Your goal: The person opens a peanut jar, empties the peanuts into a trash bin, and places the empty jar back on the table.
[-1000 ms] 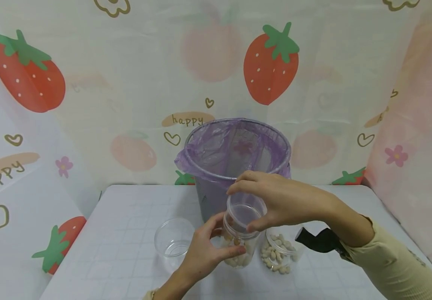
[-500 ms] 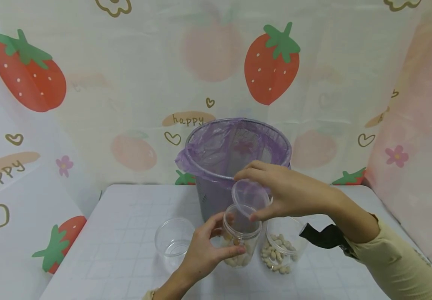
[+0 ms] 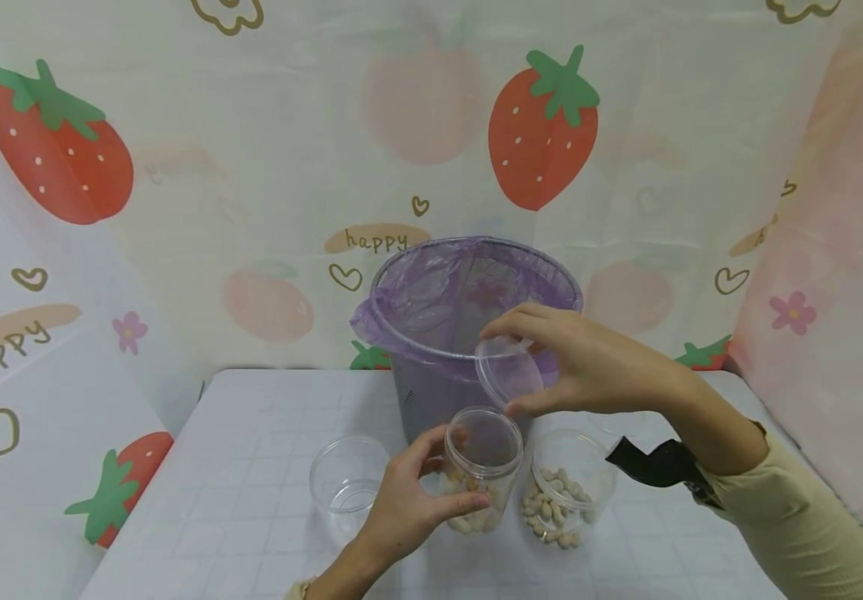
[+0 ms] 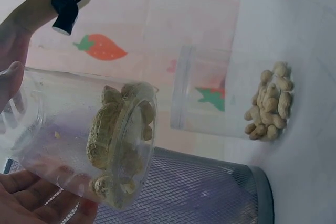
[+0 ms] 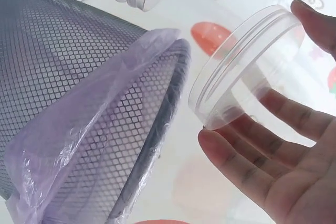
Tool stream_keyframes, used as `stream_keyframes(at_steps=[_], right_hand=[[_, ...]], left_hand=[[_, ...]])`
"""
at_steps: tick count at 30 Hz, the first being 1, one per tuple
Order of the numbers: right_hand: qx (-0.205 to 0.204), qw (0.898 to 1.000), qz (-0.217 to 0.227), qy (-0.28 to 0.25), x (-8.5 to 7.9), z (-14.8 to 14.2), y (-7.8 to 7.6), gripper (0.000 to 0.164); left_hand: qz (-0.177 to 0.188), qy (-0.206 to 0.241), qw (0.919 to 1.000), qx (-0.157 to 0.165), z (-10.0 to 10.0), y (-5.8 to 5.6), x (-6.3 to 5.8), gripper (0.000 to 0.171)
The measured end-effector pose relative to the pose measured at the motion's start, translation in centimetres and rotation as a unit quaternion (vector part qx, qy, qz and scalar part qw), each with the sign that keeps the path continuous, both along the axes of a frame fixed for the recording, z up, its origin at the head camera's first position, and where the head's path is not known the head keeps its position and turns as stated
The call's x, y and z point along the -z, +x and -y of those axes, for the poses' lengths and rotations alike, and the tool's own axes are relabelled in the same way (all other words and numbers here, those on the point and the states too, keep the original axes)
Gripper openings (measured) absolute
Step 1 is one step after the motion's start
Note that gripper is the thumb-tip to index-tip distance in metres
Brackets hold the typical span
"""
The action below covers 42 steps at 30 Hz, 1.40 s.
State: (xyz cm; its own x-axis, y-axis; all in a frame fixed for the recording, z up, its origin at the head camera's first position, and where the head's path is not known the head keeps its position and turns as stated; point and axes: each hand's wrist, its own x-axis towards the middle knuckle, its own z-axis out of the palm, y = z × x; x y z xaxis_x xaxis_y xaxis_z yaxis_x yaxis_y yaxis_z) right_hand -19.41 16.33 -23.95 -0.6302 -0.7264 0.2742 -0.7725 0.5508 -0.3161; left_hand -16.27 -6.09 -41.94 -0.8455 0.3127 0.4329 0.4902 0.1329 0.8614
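My left hand point(image 3: 418, 500) grips a clear plastic jar point(image 3: 482, 467) from its left side, thumb across the front. Its mouth is uncovered, and some unshelled peanuts point(image 4: 107, 135) lie at its bottom. Above and right of the mouth, my right hand point(image 3: 581, 358) holds a clear round screw lid point(image 5: 247, 66) by its edge, thumb on one side and fingers on the other, tilted and apart from the jar. A second clear jar point(image 3: 570, 467) stands on the table to the right, with a layer of peanuts point(image 4: 270, 100) in its base.
Behind the hands stands a mesh wastebasket point(image 5: 68, 40) lined with a purple plastic bag point(image 3: 416, 308). On the left of the white table point(image 3: 251, 483) is another clear container point(image 3: 349, 475). A strawberry-print cloth point(image 3: 289, 150) hangs behind.
My right hand has lifted the lid off the jar's mouth, moving it up and to the right and tilting it. The left hand and its jar have stayed in place.
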Motion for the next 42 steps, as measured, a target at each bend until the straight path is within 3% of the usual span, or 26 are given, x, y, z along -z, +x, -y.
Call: stream_keyframes(at_steps=[27,42], right_hand=[[0.048,0.997,-0.025,-0.049,-0.5,-1.7,-0.8,0.063],[0.07,0.992,-0.034,-0.097,-0.6,-3.3,-1.2,0.063]], left_hand=[[0.008,-0.002,0.9999,-0.008,0.0,0.1,0.0,0.068],[0.04,-0.001,0.999,-0.02,0.1,0.2,-0.1,0.069]])
